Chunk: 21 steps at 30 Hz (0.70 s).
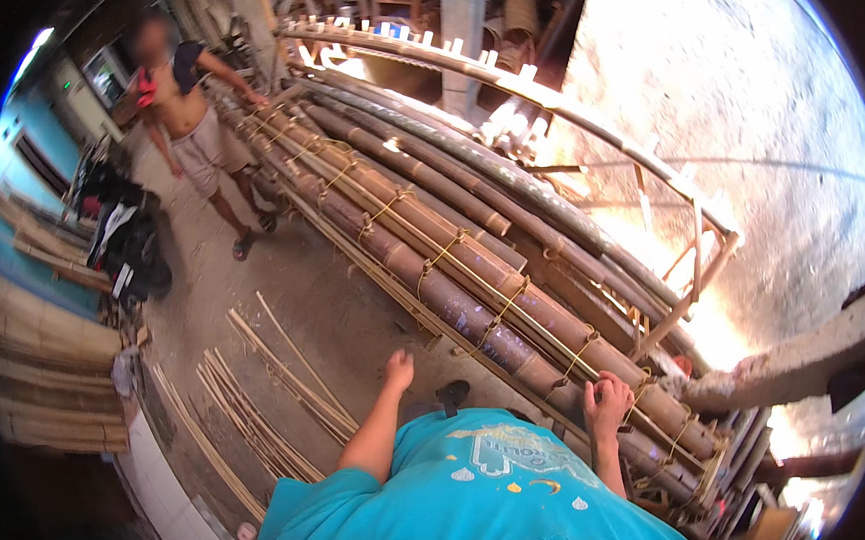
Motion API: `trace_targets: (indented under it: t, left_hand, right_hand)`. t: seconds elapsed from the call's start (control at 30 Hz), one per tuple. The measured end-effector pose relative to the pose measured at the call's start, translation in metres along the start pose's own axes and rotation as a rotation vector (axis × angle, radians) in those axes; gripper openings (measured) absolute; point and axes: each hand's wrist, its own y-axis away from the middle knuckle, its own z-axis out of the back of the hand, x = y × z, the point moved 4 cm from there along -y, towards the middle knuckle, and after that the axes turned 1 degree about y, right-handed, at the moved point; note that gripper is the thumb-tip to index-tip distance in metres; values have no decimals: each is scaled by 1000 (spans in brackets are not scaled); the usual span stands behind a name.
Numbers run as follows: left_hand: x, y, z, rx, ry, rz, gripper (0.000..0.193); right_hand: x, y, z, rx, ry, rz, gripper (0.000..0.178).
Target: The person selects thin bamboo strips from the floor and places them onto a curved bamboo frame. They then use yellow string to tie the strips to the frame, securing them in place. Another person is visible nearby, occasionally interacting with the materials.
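My right hand (608, 405) is at the near end of a long frame of thick brown bamboo poles (484, 255), its fingers curled over the thin strips between two poles. What it grips, if anything, I cannot make out. Yellow cord (426, 266) is looped round the poles at regular intervals. Low beside the frame, my left hand (399, 370) hangs with curled fingers, apart from the poles, and nothing shows in it. At the frame's far end another person (189, 112) stands with one hand resting on the poles.
Loose bamboo strips (254, 416) lie on the concrete floor (286, 278) to my left. A dark motorbike (132, 237) is parked by the blue wall. On the right, a bamboo rail (581, 116) with upright pegs runs beside more poles, before a sunlit wall (736, 88).
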Motion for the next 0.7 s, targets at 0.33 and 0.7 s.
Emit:
trace_targets:
  t: [0.33,0.7]
  left_hand:
    - [250,247,-48,183,-233,620,45]
    - [247,373,-76,275,-412,120,33]
  right_hand:
    - [-29,15,-3,-43,-143,242,21]
    - [-31,21,-9,-117,-186,220,19]
